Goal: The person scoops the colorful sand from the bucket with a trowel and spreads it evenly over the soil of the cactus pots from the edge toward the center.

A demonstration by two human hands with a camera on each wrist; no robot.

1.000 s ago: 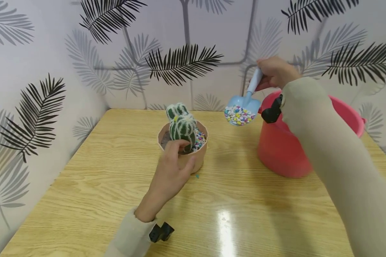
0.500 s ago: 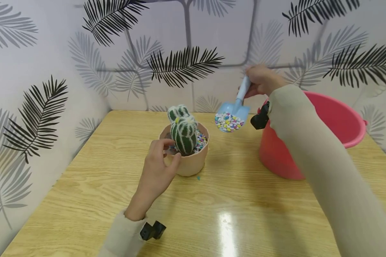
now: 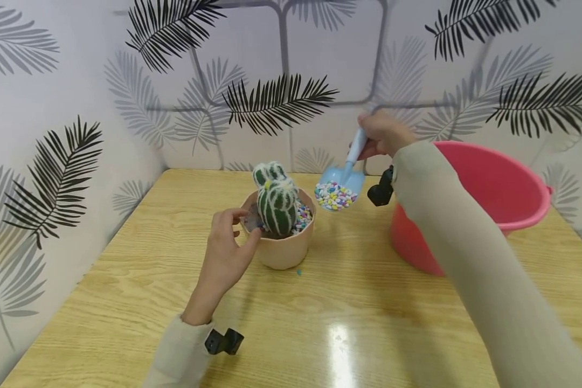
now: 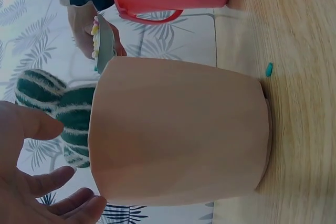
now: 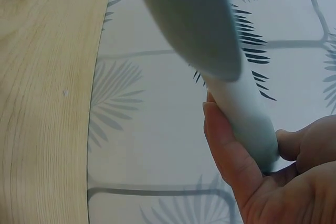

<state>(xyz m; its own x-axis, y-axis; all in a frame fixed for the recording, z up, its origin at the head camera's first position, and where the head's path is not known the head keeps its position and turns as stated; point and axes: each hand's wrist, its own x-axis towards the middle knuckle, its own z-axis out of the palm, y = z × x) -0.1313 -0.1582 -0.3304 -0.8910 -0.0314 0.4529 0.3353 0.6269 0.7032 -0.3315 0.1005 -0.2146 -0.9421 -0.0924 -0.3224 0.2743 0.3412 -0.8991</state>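
My right hand (image 3: 382,132) grips the handle of a light blue toy shovel (image 3: 341,178), whose scoop bears many coloured pebbles (image 3: 333,196). The shovel is held above the table, just right of a peach flower pot (image 3: 283,252). In the pot stands a green cactus with white fuzzy ridges (image 3: 277,207); pebbles show on its right side and dark, bare filling on its left. My left hand (image 3: 225,253) is at the pot's left rim, fingers loosely bent and apart. In the left wrist view, the fingers (image 4: 73,203) come close to the rim; whether they touch it I cannot tell.
A red bucket (image 3: 417,242) stands at the right, partly behind my right forearm; its inside bottom is hidden. One teal pebble (image 3: 298,272) lies on the wooden table (image 3: 126,302) before the pot. A leaf-patterned wall covering (image 3: 330,134) rises behind the table.
My right hand has carried the loaded shovel left and down toward the pot, away from the bucket. The left hand has drawn back from the cactus to the pot's left rim.
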